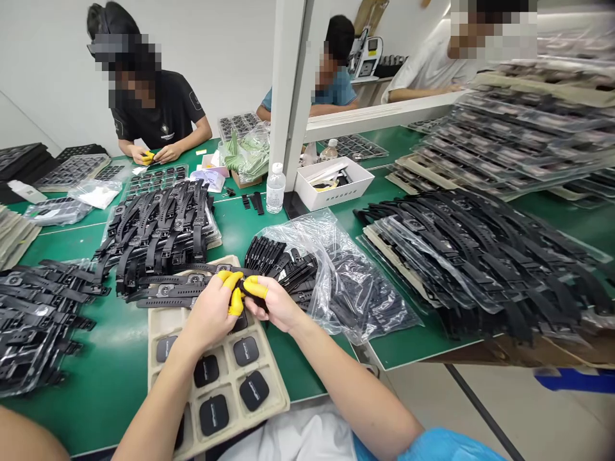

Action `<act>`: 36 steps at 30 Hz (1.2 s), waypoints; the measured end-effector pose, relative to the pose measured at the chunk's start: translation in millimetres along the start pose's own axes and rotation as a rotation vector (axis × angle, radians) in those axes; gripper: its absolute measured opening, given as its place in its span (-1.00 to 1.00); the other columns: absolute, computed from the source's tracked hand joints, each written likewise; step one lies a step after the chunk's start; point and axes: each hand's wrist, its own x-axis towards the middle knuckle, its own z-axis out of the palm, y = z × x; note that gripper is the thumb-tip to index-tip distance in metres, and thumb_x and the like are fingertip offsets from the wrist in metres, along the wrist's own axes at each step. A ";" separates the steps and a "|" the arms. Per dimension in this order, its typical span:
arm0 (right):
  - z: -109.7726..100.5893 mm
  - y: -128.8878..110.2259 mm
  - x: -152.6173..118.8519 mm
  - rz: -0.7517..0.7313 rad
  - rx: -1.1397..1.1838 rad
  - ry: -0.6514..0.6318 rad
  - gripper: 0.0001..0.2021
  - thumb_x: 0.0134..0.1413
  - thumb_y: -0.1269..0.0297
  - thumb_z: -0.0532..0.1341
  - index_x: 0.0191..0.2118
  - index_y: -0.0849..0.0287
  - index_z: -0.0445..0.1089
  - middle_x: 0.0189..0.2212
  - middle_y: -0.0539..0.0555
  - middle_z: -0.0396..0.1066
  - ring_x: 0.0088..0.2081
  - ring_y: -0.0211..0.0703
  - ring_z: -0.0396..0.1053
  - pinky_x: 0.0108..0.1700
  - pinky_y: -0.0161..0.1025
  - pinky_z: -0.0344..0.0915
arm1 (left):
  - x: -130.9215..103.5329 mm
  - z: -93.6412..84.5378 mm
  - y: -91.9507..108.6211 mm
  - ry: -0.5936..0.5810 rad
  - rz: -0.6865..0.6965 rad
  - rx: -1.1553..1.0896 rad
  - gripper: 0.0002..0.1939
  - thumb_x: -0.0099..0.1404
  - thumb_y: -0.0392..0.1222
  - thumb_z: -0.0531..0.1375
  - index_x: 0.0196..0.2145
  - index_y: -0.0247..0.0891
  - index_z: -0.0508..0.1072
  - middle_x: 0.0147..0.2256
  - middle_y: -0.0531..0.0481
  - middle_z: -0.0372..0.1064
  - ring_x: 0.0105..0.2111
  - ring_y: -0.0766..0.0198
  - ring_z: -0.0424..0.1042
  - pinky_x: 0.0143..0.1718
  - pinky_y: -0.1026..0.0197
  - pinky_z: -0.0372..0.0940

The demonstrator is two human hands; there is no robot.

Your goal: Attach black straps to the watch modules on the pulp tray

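My left hand [218, 304] and my right hand [271, 301], both with yellow finger cots, meet above a beige moulded tray [283, 400]. Pinched between their fingertips is a small black watch part [243, 288], mostly covered by the fingers, so its exact form cannot be made out. In the tray's compartments lie several black square watch bodies [214, 415], each with pale lettering. Across the far end of the tray, just beyond my left hand, rest black watches with straps [173, 291]. Right of my right hand is a pile of black straps [269, 256], partly inside a clear plastic bag [360, 288].
Stacked trays of strapped watches stand at far left [33, 326], ahead [158, 224] and right [456, 250]. A water bottle [275, 189] and a white box [334, 182] are by the white post [287, 83]. A co-worker [163, 109] sits across the green table [110, 358]; others are beyond the frame.
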 end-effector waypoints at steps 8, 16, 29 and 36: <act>0.7 0.1 -1.7 0.000 -0.039 0.038 -0.50 -0.08 -0.18 0.43 -0.37 0.13 0.27 -0.71 -0.13 0.31 -0.72 -0.44 -0.03 -0.70 -0.42 -0.17 | 0.0 -8.2 5.3 -0.057 0.044 0.073 -0.58 0.47 -0.28 -0.02 0.20 -0.38 0.37 0.07 -0.32 0.44 0.11 -0.04 0.45 0.15 -0.10 0.45; -1.2 4.3 -1.2 -0.021 -0.133 0.067 -0.48 -0.03 -0.24 0.39 -0.37 0.12 0.27 -0.71 -0.13 0.29 -0.72 -0.43 -0.02 -0.69 -0.42 -0.18 | 4.2 -9.4 13.2 -0.138 -0.029 0.119 -0.61 0.39 -0.24 0.09 0.12 -0.40 0.43 -0.02 -0.32 0.45 0.01 -0.06 0.46 0.08 -0.11 0.48; 4.4 7.0 -5.1 -0.165 -0.110 0.162 -0.53 0.03 -0.15 0.42 -0.24 0.12 0.32 -0.61 -0.13 0.33 -0.66 -0.39 0.09 -0.65 -0.40 -0.08 | 3.9 -3.3 15.4 -0.063 -0.074 -0.071 -0.59 0.44 -0.28 0.00 0.19 -0.29 0.36 0.08 -0.24 0.43 0.14 0.01 0.41 0.21 -0.09 0.39; 8.0 7.6 -5.3 -0.253 -0.044 0.194 -0.51 0.00 -0.10 0.45 -0.14 0.08 0.29 -0.56 -0.15 0.35 -0.64 -0.38 0.12 -0.60 -0.38 -0.04 | 5.8 0.8 19.4 -0.012 -0.103 -0.141 -0.62 0.49 -0.26 -0.03 0.15 -0.36 0.37 0.04 -0.27 0.44 0.09 0.03 0.43 0.17 -0.03 0.41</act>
